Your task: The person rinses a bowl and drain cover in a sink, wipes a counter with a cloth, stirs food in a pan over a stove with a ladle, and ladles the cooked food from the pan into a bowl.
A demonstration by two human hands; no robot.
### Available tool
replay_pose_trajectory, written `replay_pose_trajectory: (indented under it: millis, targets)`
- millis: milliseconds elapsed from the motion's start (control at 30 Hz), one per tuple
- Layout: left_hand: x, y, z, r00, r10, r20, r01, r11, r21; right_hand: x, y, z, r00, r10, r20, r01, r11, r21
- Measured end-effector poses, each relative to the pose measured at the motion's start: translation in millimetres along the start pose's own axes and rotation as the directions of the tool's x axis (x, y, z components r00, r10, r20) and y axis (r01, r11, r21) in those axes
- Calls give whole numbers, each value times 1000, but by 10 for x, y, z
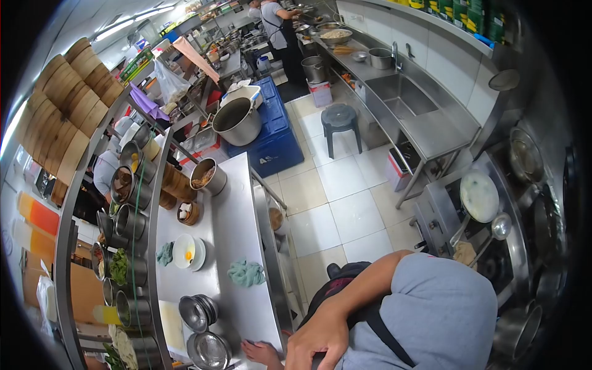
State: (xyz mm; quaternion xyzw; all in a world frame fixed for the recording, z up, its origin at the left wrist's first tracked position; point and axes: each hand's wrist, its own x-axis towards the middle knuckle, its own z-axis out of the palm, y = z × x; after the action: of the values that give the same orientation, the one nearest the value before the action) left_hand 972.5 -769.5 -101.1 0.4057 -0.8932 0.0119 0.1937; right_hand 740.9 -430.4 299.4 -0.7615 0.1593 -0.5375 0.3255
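Near the bottom edge, my left hand [262, 353] rests on the steel tabletop [237, 308], fingers stretched toward the metal bowls and nothing seen in them. A clear-looking metal bowl [208, 350] is nearest to it, with a stack of steel bowls [197, 313] just beyond. My right hand [317, 339] comes down beside the table with fingers bent; the frame edge cuts off their tips, and a dark patch shows between thumb and fingers. Farther up the table lie a green cloth [246, 273] and a white bowl [184, 251] with a yolk-coloured bit inside.
Left, a shelf holds pots and bamboo steamers [80, 92]. A steel pot [209, 177] stands at the table's far end. Beyond are a blue cooler [271, 139] with a large pot [237, 120], a stool [340, 120] and a sink [401, 95]. A stove [444, 219] is right; a co-worker [277, 34] stands behind.
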Motion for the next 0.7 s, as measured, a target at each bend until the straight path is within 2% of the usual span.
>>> replay_pose_trajectory:
  millis: [167, 233, 300, 333, 367, 433, 500, 533, 633, 700]
  targets:
    - [21, 168, -285, 996, -10, 86, 10, 1000, 7, -43, -169, -17, 994, -94, -63, 93, 996, -13]
    - [3, 102, -228, 993, 10, 120, -11, 1000, 11, -59, -232, -23, 988, -152, 26, 152, 988, 7]
    - [48, 69, -29, 987, 29, -157, -17, 997, 78, -47, -163, -98, 957, 113, 266, -113, 993, -14]
    - [88, 91, 22, 976, 58, -212, -43, 996, 72, -63, -37, 3, 963, 156, 220, -162, 987, 12]
    - [163, 203, 61, 974, 95, -203, -86, 995, 50, 25, -34, 92, 993, -121, -16, 122, 991, 56]
    - [260, 438, 123, 974, 185, -128, -186, 983, 4, 42, 130, 107, 994, -64, 85, 57, 995, 77]
    - [352, 626, 141, 966, 248, -71, -251, 968, -25, 79, 84, 30, 980, 55, 193, -81, 988, 128]
    - [394, 695, 137, 960, 277, -47, -279, 960, -37, 109, 41, -3, 974, 40, 223, -83, 979, 187]
    - [472, 847, 152, 947, 320, -4, -320, 945, -63, 147, 70, -31, 971, 13, 240, -54, 984, 167]
    - [512, 916, 165, 938, 345, 21, -343, 936, -73, 165, 57, -85, 958, 46, 281, -95, 982, 163]
